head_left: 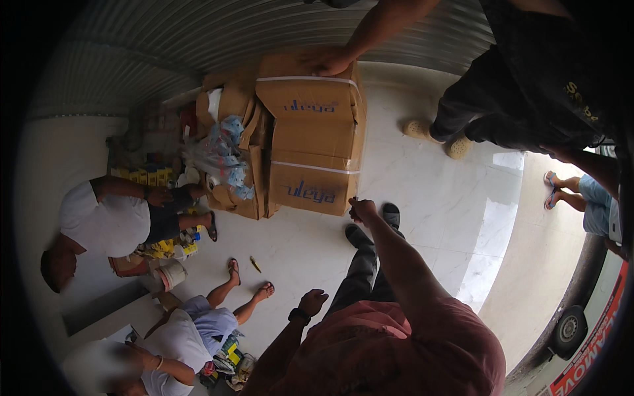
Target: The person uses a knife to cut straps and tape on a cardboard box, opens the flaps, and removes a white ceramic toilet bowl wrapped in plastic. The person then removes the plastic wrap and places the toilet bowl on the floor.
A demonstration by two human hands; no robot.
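Two large cardboard boxes (317, 140), bound with white straps and marked in blue print, stand together against the shutter wall. My right hand (362, 210) is closed at the near right corner of the lower box, with a small dark tip showing at its fingers; what it grips is too small to name. My left hand (313, 302), with a dark wristband, hangs curled over the floor, apart from the boxes, and nothing shows in it. Another person's hand (330, 61) rests on top of the far box.
Flattened cardboard and clear plastic wrapping (228, 155) lie left of the boxes. A yellow-and-black cutter (255, 264) lies on the tiled floor. Two people in white shirts are at the left beside a bucket (173, 276). A vehicle wheel (569, 330) shows at the right.
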